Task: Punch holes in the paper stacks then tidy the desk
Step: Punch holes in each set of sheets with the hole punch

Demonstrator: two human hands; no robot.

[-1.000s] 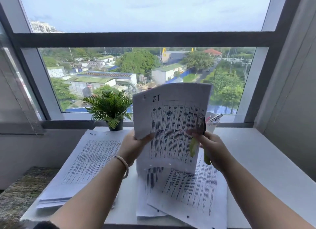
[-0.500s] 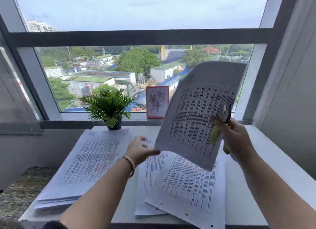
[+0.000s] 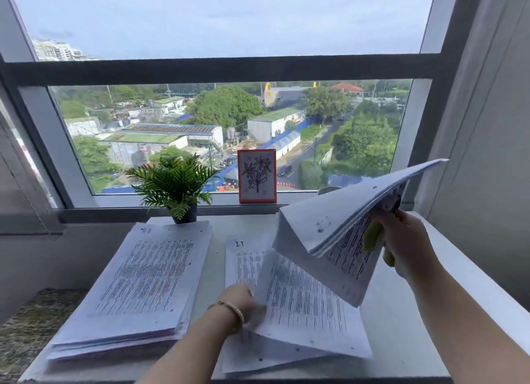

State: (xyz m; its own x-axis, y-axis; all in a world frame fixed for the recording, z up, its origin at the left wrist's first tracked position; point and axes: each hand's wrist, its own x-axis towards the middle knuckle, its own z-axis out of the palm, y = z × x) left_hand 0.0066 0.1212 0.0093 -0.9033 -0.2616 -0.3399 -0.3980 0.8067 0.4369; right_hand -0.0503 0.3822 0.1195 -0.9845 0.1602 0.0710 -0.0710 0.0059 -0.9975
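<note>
Right hand (image 3: 407, 246) grips punch (image 3: 372, 236) and raised sheaf (image 3: 329, 226) above counter (image 3: 401, 326); left hand (image 3: 243, 303), grasp indiscernible, touches sheets (image 3: 301, 303) below: advise squaring edges before punching.

The paper stacks (image 3: 137, 286) are white with rows of black print. The hole punch (image 3: 372, 237) has yellow-green handles. The potted plant (image 3: 175, 183) is green in a dark pot. The card (image 3: 257, 176) shows dark-lined flowers on white inside an orange-red border. The surface (image 3: 401, 326) is white.
</note>
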